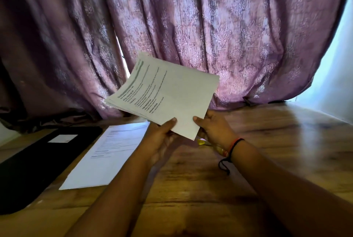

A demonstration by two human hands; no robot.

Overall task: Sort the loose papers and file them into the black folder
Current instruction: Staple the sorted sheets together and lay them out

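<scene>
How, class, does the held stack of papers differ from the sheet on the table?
The held stack is pinched by the left hand and right hand, tilted in the air; the flat sheet lies untouched on the table. The held stack shows many layered edges; the flat sheet looks thin. Both are white printed pages.

Black folder (38, 160) cut by left edge, paper stack (177, 91) print blurred, unreadable
</scene>
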